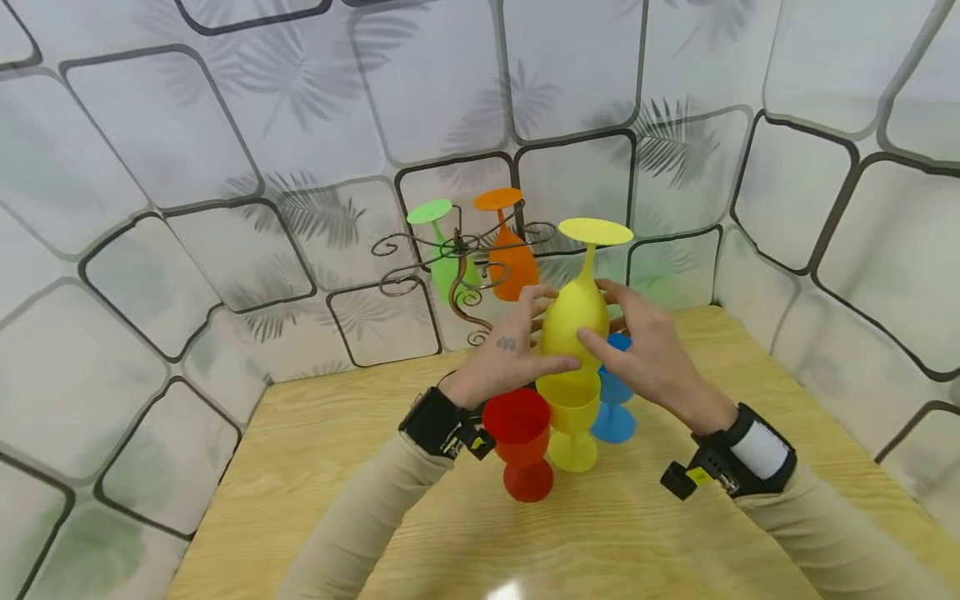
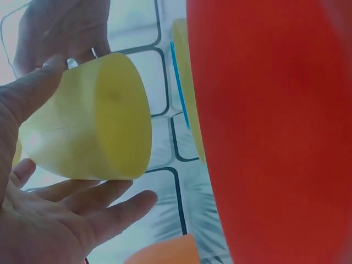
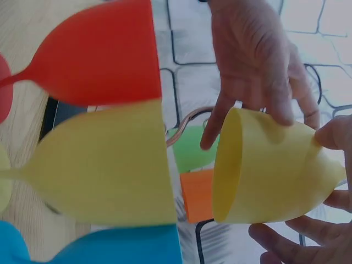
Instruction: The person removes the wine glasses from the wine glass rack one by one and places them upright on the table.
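A yellow goblet (image 1: 576,321) is held upside down in the air, its base up and its mouth down. The left hand (image 1: 506,350) holds its bowl from the left, thumb in front and fingers behind. On the other side the right hand (image 1: 652,354) grips the bowl higher up, near the stem end in the right wrist view. Right below stands a second yellow goblet (image 1: 573,417), upright on the table. Beside it stand an upright red goblet (image 1: 517,429) on the left and a blue goblet (image 1: 615,408) behind to the right.
A curled metal rack (image 1: 457,246) stands at the back of the table (image 1: 300,500). A green goblet (image 1: 447,271) and an orange goblet (image 1: 513,267) hang upside down on it. Patterned walls (image 1: 315,250) rise behind and at the sides.
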Tool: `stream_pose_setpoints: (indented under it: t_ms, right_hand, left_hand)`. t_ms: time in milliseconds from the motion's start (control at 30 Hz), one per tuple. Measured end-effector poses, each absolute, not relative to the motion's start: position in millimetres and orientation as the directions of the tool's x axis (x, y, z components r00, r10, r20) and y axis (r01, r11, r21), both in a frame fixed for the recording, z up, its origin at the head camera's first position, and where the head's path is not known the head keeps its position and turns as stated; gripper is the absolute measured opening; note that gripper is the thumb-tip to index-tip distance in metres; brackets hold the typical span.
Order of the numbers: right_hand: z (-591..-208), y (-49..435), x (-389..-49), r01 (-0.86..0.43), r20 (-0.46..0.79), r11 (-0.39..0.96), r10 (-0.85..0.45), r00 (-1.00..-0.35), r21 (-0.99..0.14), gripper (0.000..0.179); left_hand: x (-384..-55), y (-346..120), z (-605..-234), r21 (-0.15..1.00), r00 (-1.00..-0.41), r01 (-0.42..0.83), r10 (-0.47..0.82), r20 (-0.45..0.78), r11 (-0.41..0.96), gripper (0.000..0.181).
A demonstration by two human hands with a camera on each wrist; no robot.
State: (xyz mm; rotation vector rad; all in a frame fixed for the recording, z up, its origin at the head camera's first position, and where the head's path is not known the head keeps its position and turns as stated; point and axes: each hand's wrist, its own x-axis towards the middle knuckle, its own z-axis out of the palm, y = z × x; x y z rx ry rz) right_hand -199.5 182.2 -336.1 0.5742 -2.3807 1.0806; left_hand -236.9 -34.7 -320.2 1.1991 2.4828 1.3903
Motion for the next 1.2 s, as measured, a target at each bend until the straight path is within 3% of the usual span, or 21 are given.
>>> stream_pose_setpoints:
  t_ms: [200, 400, 567, 700, 1200]
  right_hand:
    - [-339, 176, -190, -0.568, 0.604, 0.602, -0.172, -0.778, -0.561, 0.063]
    - [-347, 178, -183, -0.745, 0.784, 0.606, -0.304, -0.540, -0.278, 0.053]
    - [-356, 182, -179, -0.786, 0.825, 0.617, -0.416, -0.382, -0.053, 0.045]
    - [-360, 186, -180, -0.778, 0.822, 0.627, -0.462, -0.332, 0.039, 0.047]
    - [-356, 198, -190, -0.790, 0.856, 0.576, -0.499, -0.134, 0.212, 0.042]
  left_hand:
    - [-231, -39, -320, 0.739, -0.679, 0.623, 0.647, 0.347, 0.258, 0.080]
    - [-229, -43, -317, 0.778, -0.683, 0.597, 0.633, 0.364, 0.197, 0.079]
    - [-226, -48, -313, 0.809, -0.691, 0.560, 0.638, 0.338, 0.178, 0.077]
    - [-222, -52, -310, 0.830, -0.689, 0.530, 0.658, 0.303, 0.173, 0.075]
    - [-212, -48, -306, 0.825, -0.614, 0.543, 0.744, 0.263, 0.158, 0.070]
